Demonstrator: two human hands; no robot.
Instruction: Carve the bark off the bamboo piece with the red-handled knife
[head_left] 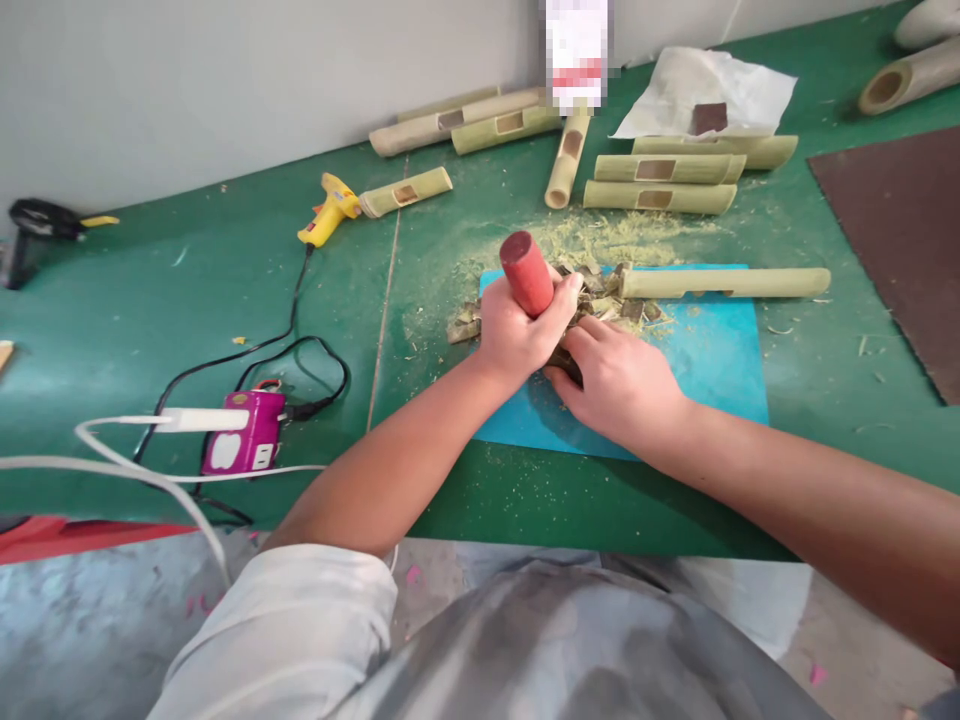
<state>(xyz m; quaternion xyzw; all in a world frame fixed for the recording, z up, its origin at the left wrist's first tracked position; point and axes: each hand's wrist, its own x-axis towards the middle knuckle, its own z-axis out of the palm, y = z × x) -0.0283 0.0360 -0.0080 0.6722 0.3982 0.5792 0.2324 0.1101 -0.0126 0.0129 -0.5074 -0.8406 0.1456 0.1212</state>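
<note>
A green bench [187, 290] fills the view, and you stand at its near edge with both forearms reaching in. On it lies a blue mat [705, 360], apparently there to shield the surface, scattered with sawdust and chips. A long bamboo tube [724, 283] rests along the mat's far edge, just beyond your hands. More cut bamboo pieces [660, 170] lie side by side near the wall, well apart from you. Your left hand [517, 335] is wrapped tight around a red-handled tool [526, 272], its handle upright and tilted slightly, likely for downward force. Your right hand [619, 385] presses flat, fingers together, on a dark piece [566, 362] beneath the tool, seemingly steadying it. A yellow glue gun [330, 208] lies far left.
</note>
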